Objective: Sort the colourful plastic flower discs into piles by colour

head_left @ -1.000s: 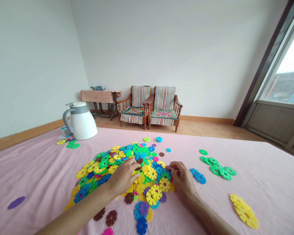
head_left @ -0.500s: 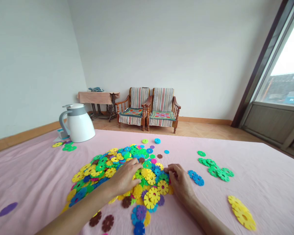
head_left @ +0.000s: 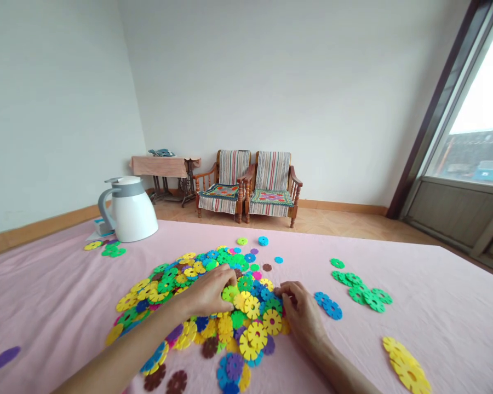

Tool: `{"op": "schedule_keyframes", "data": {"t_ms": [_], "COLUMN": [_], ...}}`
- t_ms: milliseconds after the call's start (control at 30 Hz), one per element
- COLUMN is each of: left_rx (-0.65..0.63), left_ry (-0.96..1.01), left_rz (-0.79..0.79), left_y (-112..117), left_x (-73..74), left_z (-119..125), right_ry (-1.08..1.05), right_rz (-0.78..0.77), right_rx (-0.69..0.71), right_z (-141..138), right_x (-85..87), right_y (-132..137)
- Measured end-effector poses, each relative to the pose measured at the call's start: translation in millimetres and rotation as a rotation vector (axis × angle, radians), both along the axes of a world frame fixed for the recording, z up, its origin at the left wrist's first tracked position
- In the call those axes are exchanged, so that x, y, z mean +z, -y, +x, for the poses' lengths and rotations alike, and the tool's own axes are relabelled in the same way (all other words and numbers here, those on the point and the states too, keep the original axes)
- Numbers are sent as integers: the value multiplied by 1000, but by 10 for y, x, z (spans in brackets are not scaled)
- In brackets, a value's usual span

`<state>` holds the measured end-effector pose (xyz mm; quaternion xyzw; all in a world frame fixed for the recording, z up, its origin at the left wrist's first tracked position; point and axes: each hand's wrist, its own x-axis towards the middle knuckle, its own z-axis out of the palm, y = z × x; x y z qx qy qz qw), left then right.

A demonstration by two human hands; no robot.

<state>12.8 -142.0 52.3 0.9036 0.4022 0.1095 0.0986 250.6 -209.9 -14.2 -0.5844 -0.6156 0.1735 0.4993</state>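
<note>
A heap of flower-shaped plastic discs (head_left: 252, 307) in yellow, green, blue, purple, brown and pink covers the middle of the pink cloth. My left hand (head_left: 210, 290) rests on the heap, its thumb and fingers apart around a lime green disc (head_left: 230, 294). Whether they press on that disc is hard to see. At the heap's right edge, my right hand (head_left: 302, 309) has its fingers curled in and low over blue and green discs. What its fingertips hold, if anything, is hidden.
Right of the heap lie groups of green discs (head_left: 365, 295), blue discs (head_left: 328, 306) and yellow discs (head_left: 406, 364). A white jug (head_left: 133, 216) with a grey handle stands at the back left. Two wooden armchairs (head_left: 273, 175) are beyond the cloth (head_left: 447, 328).
The view has shifted slightly. Both hands stay at nearly the same spots on the heap, and the groups at the right look unchanged.
</note>
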Motion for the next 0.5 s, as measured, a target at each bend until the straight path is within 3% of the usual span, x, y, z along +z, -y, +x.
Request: {"op": "schedule_keyframes", "data": {"t_ms": [100, 233, 367, 500], "left_rx": [41, 145, 242, 322], "left_ry": [115, 194, 165, 77], "left_rz": [0, 13, 13, -5], "left_y": [-258, -819, -1375, -1733], "left_x": [110, 182, 43, -167], "left_z": [-31, 53, 279, 501], "right_ry": [-8, -17, -23, -39], "right_rz": [2, 3, 2, 21], "right_rx": [-8, -8, 3, 29], "right_z": [-18, -28, -18, -7], "right_x": [27, 32, -2, -79], "right_y": [10, 11, 2, -32]}}
